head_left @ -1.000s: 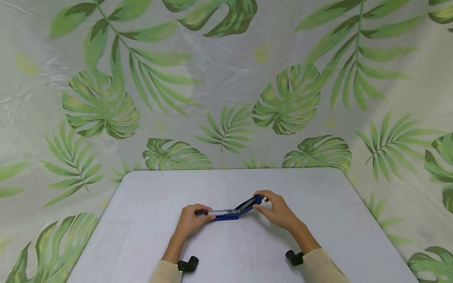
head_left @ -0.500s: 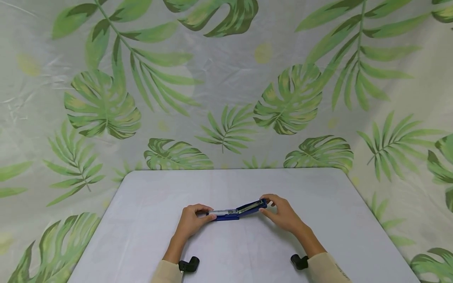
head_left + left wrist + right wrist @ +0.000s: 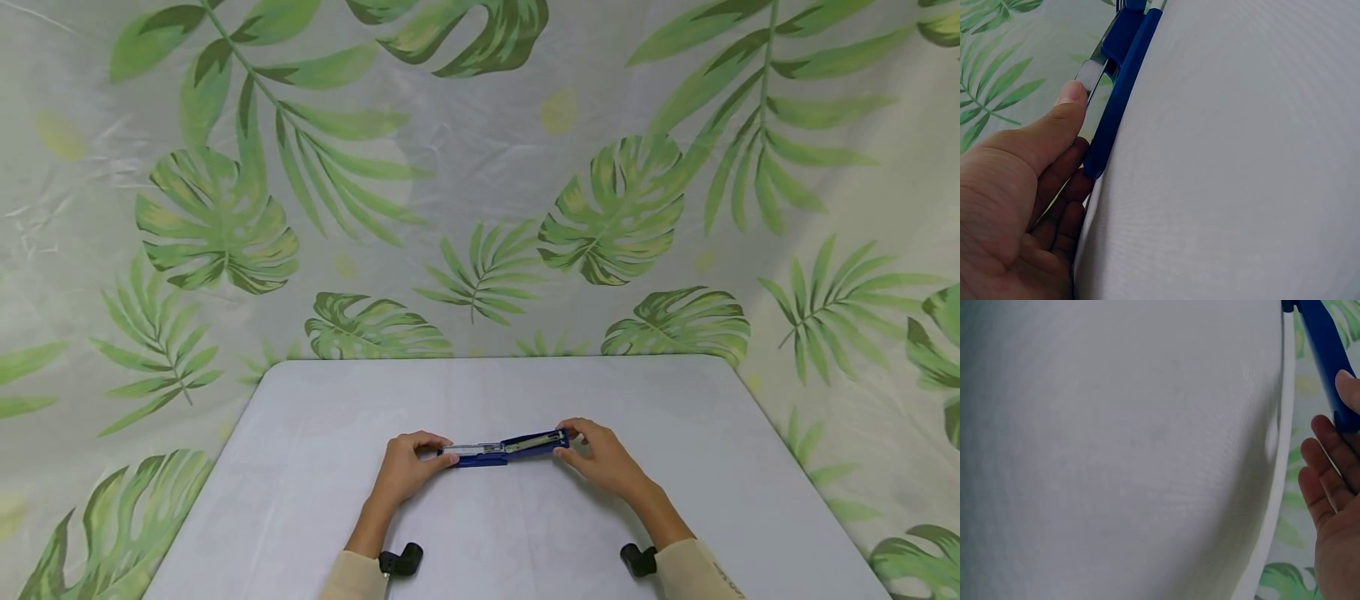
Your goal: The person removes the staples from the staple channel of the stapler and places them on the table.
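Observation:
A blue stapler (image 3: 495,458) lies spread open nearly flat over the white table, its metal staple channel showing. My left hand (image 3: 407,467) pinches the left end of it between thumb and fingers. In the left wrist view the thumb of the left hand (image 3: 1029,162) presses by the metal rail of the stapler (image 3: 1124,75), with fingers under the end of its blue base. At the other end, my right hand (image 3: 606,457) pinches the tip of the raised top arm. The right wrist view shows the right hand (image 3: 1344,487) with its thumb on the blue arm of the stapler (image 3: 1329,350).
The white table (image 3: 330,400) has rounded far corners. Behind it hangs a leaf-patterned cloth (image 3: 480,167). A black wrist camera (image 3: 401,560) sits on the left wrist, and another black camera (image 3: 639,560) on the right.
The right hand has swung the stapler's top arm outward to the right and down, so the stapler lies flatter. The left hand has stayed in place.

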The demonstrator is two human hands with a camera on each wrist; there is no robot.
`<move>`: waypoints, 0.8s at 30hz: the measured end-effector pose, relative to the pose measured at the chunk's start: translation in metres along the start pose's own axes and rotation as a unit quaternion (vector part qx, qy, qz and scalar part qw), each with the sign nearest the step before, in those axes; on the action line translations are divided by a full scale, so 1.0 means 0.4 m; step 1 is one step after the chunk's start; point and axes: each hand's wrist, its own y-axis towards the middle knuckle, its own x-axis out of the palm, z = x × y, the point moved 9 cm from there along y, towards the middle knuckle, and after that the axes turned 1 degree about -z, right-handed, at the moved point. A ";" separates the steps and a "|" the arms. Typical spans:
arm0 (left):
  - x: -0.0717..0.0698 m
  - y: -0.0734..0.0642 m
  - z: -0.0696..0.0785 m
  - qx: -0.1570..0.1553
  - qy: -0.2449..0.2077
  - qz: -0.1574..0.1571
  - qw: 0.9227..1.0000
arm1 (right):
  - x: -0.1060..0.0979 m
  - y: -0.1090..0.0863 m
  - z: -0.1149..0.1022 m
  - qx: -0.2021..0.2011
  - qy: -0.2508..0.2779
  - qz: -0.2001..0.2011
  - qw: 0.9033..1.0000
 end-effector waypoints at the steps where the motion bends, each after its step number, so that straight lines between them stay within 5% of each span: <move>1: 0.000 0.000 0.000 0.000 0.000 0.000 1.000 | 0.000 0.000 -0.001 -0.002 -0.005 0.000 1.000; 6: 0.001 0.000 -0.002 -0.007 -0.005 -0.005 1.000 | -0.008 0.000 -0.016 0.007 -0.015 0.010 1.000; 16: 0.004 0.001 -0.009 -0.020 -0.004 -0.012 1.000 | -0.011 0.048 -0.137 -0.034 -0.058 0.114 0.991; 24: 0.002 0.001 -0.004 -0.011 -0.004 -0.009 1.000 | 0.110 0.102 -0.222 -0.051 -0.068 0.066 0.994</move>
